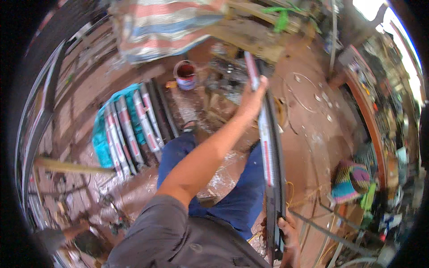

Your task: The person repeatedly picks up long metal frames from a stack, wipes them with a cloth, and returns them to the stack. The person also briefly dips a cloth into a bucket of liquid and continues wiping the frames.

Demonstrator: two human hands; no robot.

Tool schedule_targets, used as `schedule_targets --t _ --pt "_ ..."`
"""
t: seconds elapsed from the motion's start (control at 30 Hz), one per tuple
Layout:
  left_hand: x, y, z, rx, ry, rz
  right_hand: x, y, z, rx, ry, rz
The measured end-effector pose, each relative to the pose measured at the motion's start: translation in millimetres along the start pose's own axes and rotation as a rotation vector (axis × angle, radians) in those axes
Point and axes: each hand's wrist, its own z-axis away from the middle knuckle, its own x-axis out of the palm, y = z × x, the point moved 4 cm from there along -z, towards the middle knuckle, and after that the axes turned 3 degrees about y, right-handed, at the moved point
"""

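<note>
A long dark metal profile (273,178), with a strip of white and red film along it, runs upright in the picture to my right. Near its far end, my left hand (255,97) is wrapped round it with the arm stretched forward. My right hand (289,230) grips the same profile close to its near end, with the fingers partly hidden behind it. Several similar profiles (125,129) with white and red film lie side by side on a teal cloth (102,138) to my left.
Ahead stands a white bucket (187,82) with reddish contents. A striped sheet (165,27) hangs at the back. Cluttered shelving (380,102) lines the right side, near a colourful woven bag (351,181). Another person's arm (76,230) shows at lower left. Loose wire (290,120) lies on the floor.
</note>
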Motion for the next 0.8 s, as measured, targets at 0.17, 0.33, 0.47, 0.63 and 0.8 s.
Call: schedule_targets --t 0.17,0.33,0.47,0.63,0.8 --pt "-44.3 -91.5 58.3 -0.197 -0.337 0.146 10.5 6.5 9.0 -0.074 0.085 0.022" --pt "-173.1 -204.8 196.8 -0.752 -0.400 0.146 17.6 11.0 7.5 -0.112 0.132 0.084" --pt "-257.6 -239.1 273.6 -0.949 -0.180 0.055 22.4 9.0 5.4 -0.157 0.153 0.158" --pt "-261.7 -230.1 271.3 -0.755 -0.136 -0.093 40.0 12.5 1.3 -0.202 0.159 0.250" --pt "-270.7 -223.4 261.1 -0.668 -0.026 -0.324 52.0 15.1 1.5 -0.251 0.162 0.333"
